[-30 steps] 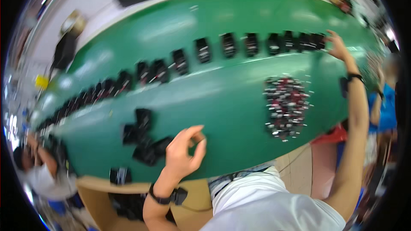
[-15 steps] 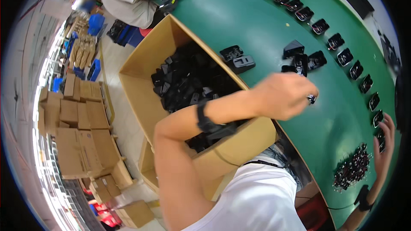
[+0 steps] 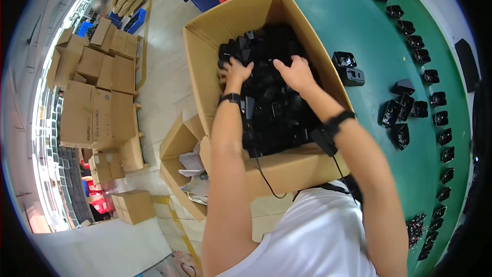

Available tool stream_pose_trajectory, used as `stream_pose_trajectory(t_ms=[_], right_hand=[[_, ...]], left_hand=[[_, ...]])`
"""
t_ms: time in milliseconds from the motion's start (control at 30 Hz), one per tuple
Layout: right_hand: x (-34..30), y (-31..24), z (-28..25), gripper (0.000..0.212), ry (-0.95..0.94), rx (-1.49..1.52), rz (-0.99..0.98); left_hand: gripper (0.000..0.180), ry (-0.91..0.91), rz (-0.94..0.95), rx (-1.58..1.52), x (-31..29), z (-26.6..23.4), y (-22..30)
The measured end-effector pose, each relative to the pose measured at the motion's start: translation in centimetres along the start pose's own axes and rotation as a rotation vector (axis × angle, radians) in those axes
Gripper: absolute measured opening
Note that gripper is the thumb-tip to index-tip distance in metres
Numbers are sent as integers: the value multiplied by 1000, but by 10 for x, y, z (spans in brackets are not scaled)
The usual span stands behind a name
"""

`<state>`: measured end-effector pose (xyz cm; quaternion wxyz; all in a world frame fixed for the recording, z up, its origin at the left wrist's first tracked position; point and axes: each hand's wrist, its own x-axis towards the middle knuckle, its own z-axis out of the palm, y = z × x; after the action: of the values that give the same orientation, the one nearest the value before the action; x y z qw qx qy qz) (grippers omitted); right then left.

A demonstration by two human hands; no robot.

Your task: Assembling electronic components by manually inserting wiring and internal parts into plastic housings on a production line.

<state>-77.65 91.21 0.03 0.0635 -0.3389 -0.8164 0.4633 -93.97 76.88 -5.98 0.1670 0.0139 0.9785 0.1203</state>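
Observation:
Both my hands reach down into a large open cardboard box point(image 3: 202, 66) filled with several small black plastic parts point(image 3: 277, 107). My left hand point(image 3: 234, 70) rests on the pile near the box's left wall, fingers curled into the parts. My right hand point(image 3: 295, 73) lies palm down on the middle of the pile, fingers spread over the parts. Whether either hand grips a part is hidden by the fingers and the heap. I wear a black band on each wrist, and a thin cable point(image 3: 264, 174) hangs from the right one.
A green table point(image 3: 369, 36) runs along the right, with a curved row of black parts point(image 3: 441, 118) and a small cluster point(image 3: 397, 115) near the box. A smaller open carton with papers point(image 3: 187, 166) stands at the lower left of the box. Stacked cardboard boxes point(image 3: 95, 87) cover the floor at left.
My view has swung from the green table to the box. My left hand, raised over the box half a second ago, is now down in it, and my right hand has joined it.

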Motion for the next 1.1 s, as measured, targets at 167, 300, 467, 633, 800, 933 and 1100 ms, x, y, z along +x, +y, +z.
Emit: stream_pose_trajectory(t_ms=[167, 300, 467, 633, 800, 933, 1100], right_hand=[[27, 74, 41, 91, -32, -195, 308], [47, 81, 35, 89, -239, -237, 357], [19, 60, 54, 88, -207, -537, 79], [34, 90, 74, 89, -269, -329, 111], [46, 105, 63, 99, -195, -225, 71], [24, 82, 78, 105, -379, -55, 17], [37, 97, 79, 105, -301, 21, 143]], left_hand=[[100, 30, -90, -81, -22, 41, -48], [96, 53, -87, -132, -38, 29, -45], [99, -112, -199, -241, -44, 33, -74], [112, -305, -132, -431, -35, 42, -72], [113, -434, -169, -645, -57, 36, -51], [116, -540, -209, -835, -51, 61, -71], [89, -517, -219, -1033, -64, 77, -39]])
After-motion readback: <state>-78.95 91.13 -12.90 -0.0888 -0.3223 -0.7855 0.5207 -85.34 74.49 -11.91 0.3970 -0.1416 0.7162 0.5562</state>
